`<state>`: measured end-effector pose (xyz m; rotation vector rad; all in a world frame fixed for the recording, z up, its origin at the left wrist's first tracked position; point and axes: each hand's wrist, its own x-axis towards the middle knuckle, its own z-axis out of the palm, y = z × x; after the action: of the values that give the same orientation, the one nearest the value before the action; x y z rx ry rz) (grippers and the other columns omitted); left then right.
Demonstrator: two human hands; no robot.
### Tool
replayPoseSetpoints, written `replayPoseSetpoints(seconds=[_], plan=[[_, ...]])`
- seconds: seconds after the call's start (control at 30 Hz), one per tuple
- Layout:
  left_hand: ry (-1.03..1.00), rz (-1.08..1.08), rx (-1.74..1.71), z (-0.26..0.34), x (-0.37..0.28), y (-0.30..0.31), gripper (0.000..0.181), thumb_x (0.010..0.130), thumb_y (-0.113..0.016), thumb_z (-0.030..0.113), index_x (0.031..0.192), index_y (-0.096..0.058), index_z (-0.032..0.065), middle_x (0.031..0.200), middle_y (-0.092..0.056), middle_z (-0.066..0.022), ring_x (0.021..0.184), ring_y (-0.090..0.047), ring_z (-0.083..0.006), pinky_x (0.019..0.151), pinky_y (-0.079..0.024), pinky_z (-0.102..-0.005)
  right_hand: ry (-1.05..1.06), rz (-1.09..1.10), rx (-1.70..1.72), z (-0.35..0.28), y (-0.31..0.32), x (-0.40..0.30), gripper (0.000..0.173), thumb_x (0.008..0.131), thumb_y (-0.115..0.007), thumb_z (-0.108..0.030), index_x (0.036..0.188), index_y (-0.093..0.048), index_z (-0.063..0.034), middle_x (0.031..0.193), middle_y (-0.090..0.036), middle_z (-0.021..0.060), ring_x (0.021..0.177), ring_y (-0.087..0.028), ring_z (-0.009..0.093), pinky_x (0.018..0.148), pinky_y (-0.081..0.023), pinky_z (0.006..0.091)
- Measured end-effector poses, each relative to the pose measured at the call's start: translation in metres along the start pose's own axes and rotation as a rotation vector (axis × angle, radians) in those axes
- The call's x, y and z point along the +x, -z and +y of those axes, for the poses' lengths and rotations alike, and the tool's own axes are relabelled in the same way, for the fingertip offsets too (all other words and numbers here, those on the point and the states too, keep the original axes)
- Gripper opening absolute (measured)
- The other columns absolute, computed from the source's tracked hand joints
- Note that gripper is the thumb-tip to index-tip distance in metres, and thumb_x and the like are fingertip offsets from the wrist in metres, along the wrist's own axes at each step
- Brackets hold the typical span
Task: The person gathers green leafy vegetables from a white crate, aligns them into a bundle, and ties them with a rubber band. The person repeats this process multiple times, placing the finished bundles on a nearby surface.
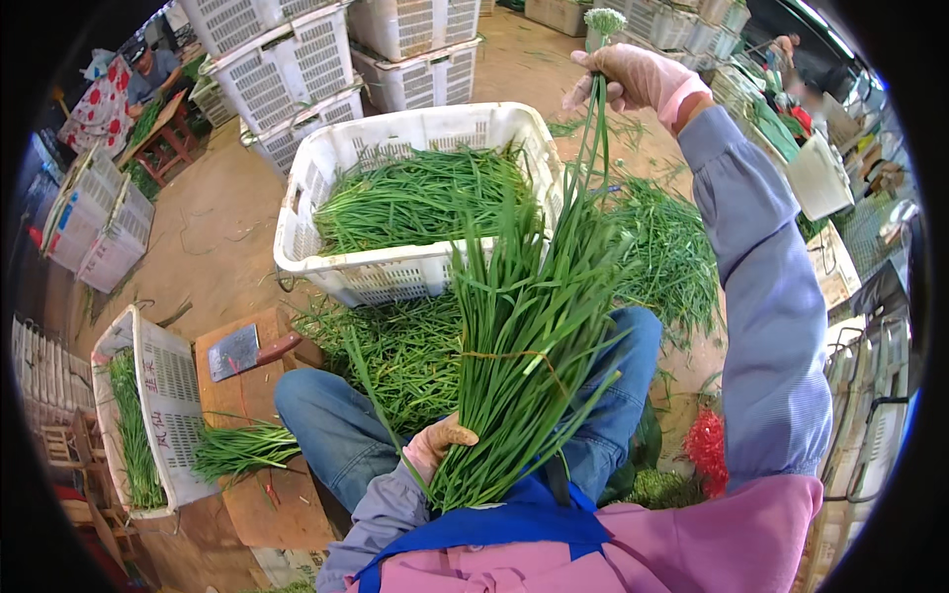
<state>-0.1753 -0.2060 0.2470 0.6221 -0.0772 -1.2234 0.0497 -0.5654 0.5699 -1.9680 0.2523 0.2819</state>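
A large bunch of garlic chives [519, 348] lies slanted across my lap, with a thin brownish tie [511, 354] around its middle. My left hand [439, 445], in a thin translucent glove, grips the bunch near its lower end. Raised at the upper right, my gloved right hand [630, 81] pinches a few long green stems [595, 133] that run down to the bunch. A white flower head [605, 21] shows just above those fingers. Beyond the bunch stands a white plastic crate [363, 270] holding more chives [430, 193].
A cleaver [245, 352] lies on a wooden board [245, 497] at my left, near a small chive bundle [241, 448]. Beside it, a crate [170, 415] rests on its side. Loose greens [660, 252] cover the floor; stacked crates [285, 67] rise behind. A person [152, 70] sits far left.
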Motion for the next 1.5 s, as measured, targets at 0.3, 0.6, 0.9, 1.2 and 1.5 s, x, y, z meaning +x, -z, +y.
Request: replayPoseSetpoints(seconds=[0.3, 0.6, 0.9, 1.2, 1.5], plan=[[0.18, -0.174, -0.28, -0.01, 0.0, -0.002, 0.075, 0.068, -0.065, 0.003, 0.137, -0.034, 0.0005, 0.127, -0.051, -0.0189, 0.11, -0.056, -0.0312, 0.092, -0.048, -0.0409, 0.438, 0.625, 0.248, -0.005, 0.139, -0.054, 0.031, 0.094, -0.031, -0.02, 0.119, -0.046, -0.0089, 0.073, -0.065, 0.0179, 0.034, -0.038, 0.01, 0.03, -0.03, 0.0234], [-0.012, -0.063, -0.735, -0.017, -0.015, -0.024, 0.043, 0.082, -0.055, 0.017, 0.12, -0.053, -0.0034, 0.108, -0.062, -0.0211, 0.096, -0.063, -0.0325, 0.087, -0.051, -0.0467, 0.314, 1.213, -0.176, 0.033, 0.317, -0.189, 0.043, 0.087, -0.049, -0.039, 0.113, -0.056, -0.0061, 0.084, -0.065, 0.0137, 0.055, -0.052, 0.016, 0.05, -0.043, 0.0296], [0.047, 0.08, -0.314, -0.005, -0.009, -0.019, 0.069, 0.072, -0.069, 0.011, 0.134, -0.039, 0.0014, 0.121, -0.055, -0.0165, 0.103, -0.06, -0.0273, 0.088, -0.052, -0.0397, 0.051, 0.281, -0.23, 0.104, 0.099, -0.121, 0.057, 0.092, -0.044, -0.055, 0.121, -0.059, -0.0084, 0.113, -0.064, 0.007, 0.095, -0.061, 0.014, 0.084, -0.046, 0.0272], [0.039, 0.074, -0.082, -0.01, 0.003, -0.012, 0.079, 0.07, -0.072, 0.013, 0.138, -0.034, 0.0017, 0.128, -0.051, -0.0162, 0.109, -0.057, -0.0285, 0.091, -0.048, -0.0399, 0.346, -0.182, -0.441, 0.036, -0.056, -0.08, 0.024, 0.08, -0.068, -0.025, 0.095, -0.072, -0.006, 0.076, -0.067, -0.0002, 0.064, -0.054, 0.006, 0.057, -0.044, 0.0205], [-0.079, 0.138, -0.539, -0.01, -0.025, -0.028, 0.045, 0.082, -0.059, 0.015, 0.123, -0.051, -0.0017, 0.119, -0.058, -0.0188, 0.107, -0.059, -0.0279, 0.092, -0.05, -0.0419, 0.13, -0.215, 2.746, 0.095, 0.143, -0.11, 0.04, 0.089, -0.052, -0.017, 0.128, -0.052, -0.0053, 0.134, -0.048, 0.0073, 0.111, -0.052, 0.015, 0.089, -0.043, 0.0275]])
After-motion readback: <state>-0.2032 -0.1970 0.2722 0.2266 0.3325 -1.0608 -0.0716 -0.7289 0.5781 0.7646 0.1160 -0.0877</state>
